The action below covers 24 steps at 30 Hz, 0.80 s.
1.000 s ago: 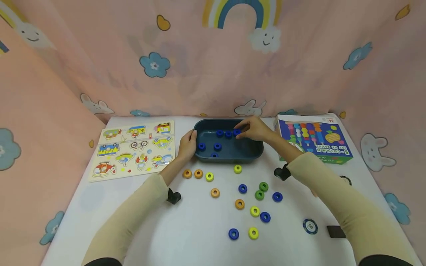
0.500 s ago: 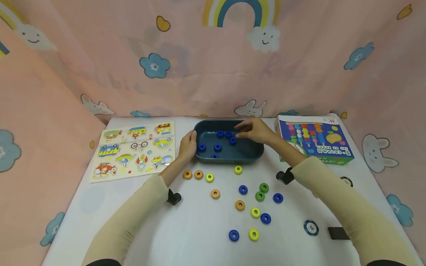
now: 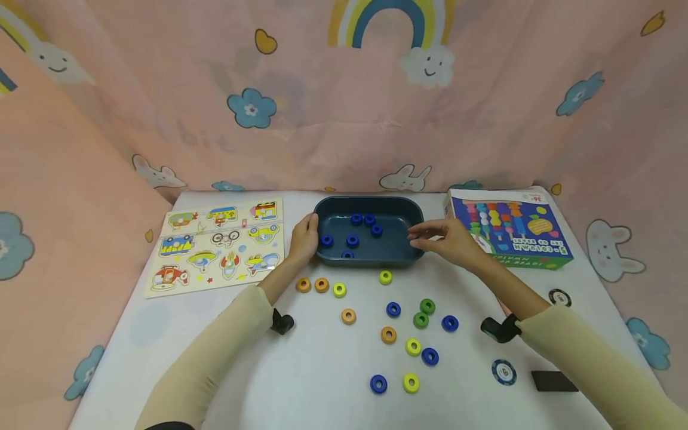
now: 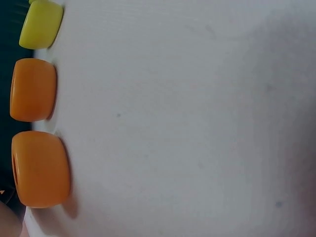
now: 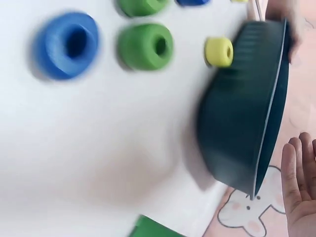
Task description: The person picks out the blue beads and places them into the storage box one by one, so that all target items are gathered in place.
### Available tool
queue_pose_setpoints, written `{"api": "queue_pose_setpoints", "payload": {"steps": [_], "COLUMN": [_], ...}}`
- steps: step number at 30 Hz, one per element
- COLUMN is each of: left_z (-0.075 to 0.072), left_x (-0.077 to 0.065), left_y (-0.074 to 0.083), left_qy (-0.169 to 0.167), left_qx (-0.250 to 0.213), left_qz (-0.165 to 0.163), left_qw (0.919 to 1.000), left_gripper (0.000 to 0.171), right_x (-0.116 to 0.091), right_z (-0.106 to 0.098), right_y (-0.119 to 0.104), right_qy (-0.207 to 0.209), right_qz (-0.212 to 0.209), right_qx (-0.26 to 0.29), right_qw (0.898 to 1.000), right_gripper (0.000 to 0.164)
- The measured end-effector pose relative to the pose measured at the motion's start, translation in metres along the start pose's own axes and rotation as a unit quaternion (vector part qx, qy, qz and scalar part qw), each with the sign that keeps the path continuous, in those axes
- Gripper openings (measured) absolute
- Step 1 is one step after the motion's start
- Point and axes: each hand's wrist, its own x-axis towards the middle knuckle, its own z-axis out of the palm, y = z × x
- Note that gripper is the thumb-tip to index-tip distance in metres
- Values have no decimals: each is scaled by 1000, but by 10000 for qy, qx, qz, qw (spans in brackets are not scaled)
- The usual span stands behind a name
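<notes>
A dark teal tray [image 3: 395, 216] stands at the back middle of the table with several blue rings [image 3: 352, 240] lying in it. My left hand [image 3: 304, 240] grips the tray's left end. Over the right end of the tray is my right hand [image 3: 447, 241], its fingers extended and holding nothing. The right wrist view shows this open palm [image 5: 302, 197] beside the tray wall [image 5: 232, 128]. In front of the tray lie loose orange rings [image 3: 321, 285], yellow rings [image 3: 385, 277], green rings [image 3: 421, 320] and blue rings [image 3: 450, 323].
A vehicle picture puzzle board [image 3: 217, 246] lies at the back left. A colourful toy box [image 3: 516, 227] is at the back right. Poker chips [image 3: 504, 372] and a black rectangular piece [image 3: 553, 381] lie near my right forearm. A pink curtain [image 3: 322, 119] hangs behind the table.
A blue ring left my right fingers and settled in the tray. My right hand then drew back rightwards and toward me to the tray's right end. My left hand stayed at the tray.
</notes>
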Motion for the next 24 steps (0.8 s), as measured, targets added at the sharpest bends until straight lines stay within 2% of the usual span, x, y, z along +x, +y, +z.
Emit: {"api": "queue_pose_setpoints", "payload": {"steps": [5,10,13,17,24], "left_z": [-2,-1,-1,0,-1], "left_x": [0,-1,-2,-3,-1], "left_y": [0,-1,0,2,0], "left_qy": [-29,-31,-47,-72,-79], "left_qx": [-117,-108,-105,-161,-254], "left_qz": [-20,-65,-69,-101,-233], "left_qw": [9999,9999,9999,9998,9994], "left_gripper": [48,47,47,49,50], "right_x": [-23,-40,-49,-58,-67], "right_z": [14,40,57,73,91], "right_y": [4,10,15,24,34], "right_qy": [-76,-259,-397,-557,-740], "right_qz": [-103,-143,-18,122,70], "right_qx": [261,454,477,339,-16], "right_qw": [9996,9985,9981,9978,9972], "right_gripper": [30,29,29,33,37]}}
